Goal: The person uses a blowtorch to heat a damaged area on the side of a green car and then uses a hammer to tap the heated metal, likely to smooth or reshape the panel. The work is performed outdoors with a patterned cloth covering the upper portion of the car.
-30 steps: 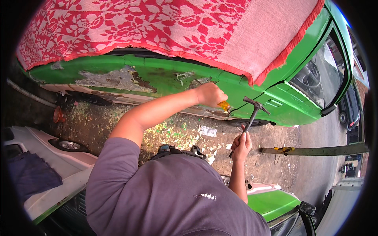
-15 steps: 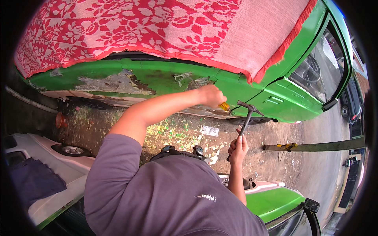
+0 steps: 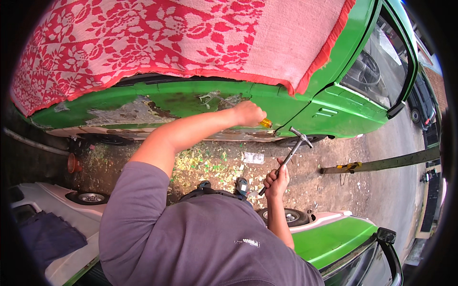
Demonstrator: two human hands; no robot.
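Note:
My left hand (image 3: 249, 113) is wrapped round a screwdriver, whose amber handle (image 3: 266, 123) sticks out past the fist. Its thin blade slants up and left against the scraped side panel (image 3: 183, 101) of a green car; I cannot tell exactly what its tip touches. My right hand (image 3: 276, 181) grips a dark metal hammer (image 3: 289, 158) by its shaft. The hammer's head is up and to the right of the fist, apart from the screwdriver handle. Paint is peeled off the panel in patches, showing grey and brown beneath.
A red and pink floral blanket (image 3: 157, 35) covers the upper car. Paint chips (image 3: 205, 159) and a sheet of paper (image 3: 254, 158) lie on the ground. A pole (image 3: 381, 163) stands at the right. Another green car (image 3: 334, 243) is close behind me; an orange pot (image 3: 74, 163) stands left.
My right hand and the hammer have shifted left and tilted, with the hammer head a little farther from the screwdriver handle. My left hand keeps its hold at the panel. The view has shifted slightly.

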